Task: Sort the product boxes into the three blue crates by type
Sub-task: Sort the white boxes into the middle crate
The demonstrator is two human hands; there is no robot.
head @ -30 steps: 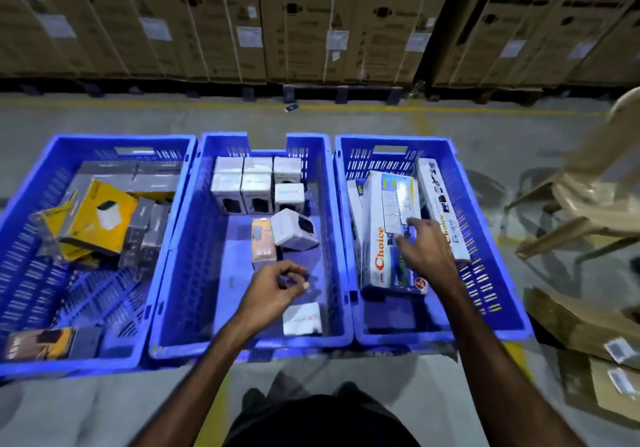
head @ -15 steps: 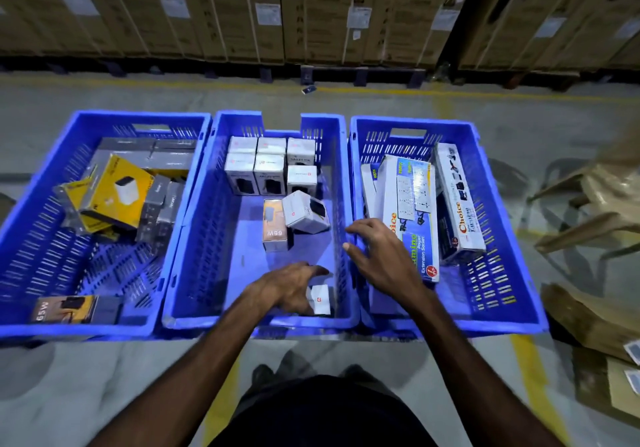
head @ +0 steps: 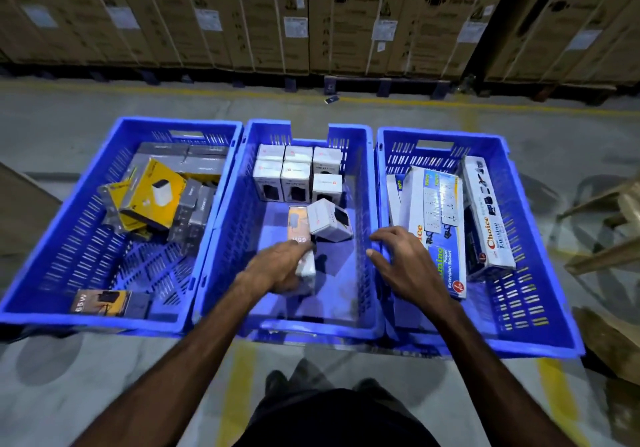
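While the left hand [head: 277, 268] grips a small white box [head: 306, 266] above the middle crate [head: 363, 232], evidently to join the white boxes [head: 298, 173] ranked along its far edge, the right hand [head: 403, 259] hovers spread and empty over the rim shared with the right crate [head: 540, 273].

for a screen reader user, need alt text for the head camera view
A person's left hand holds a small white box over the middle blue crate, while the open right hand hovers at the rim shared with the right crate of long extension-socket boxes. The left crate holds yellow and grey boxes.
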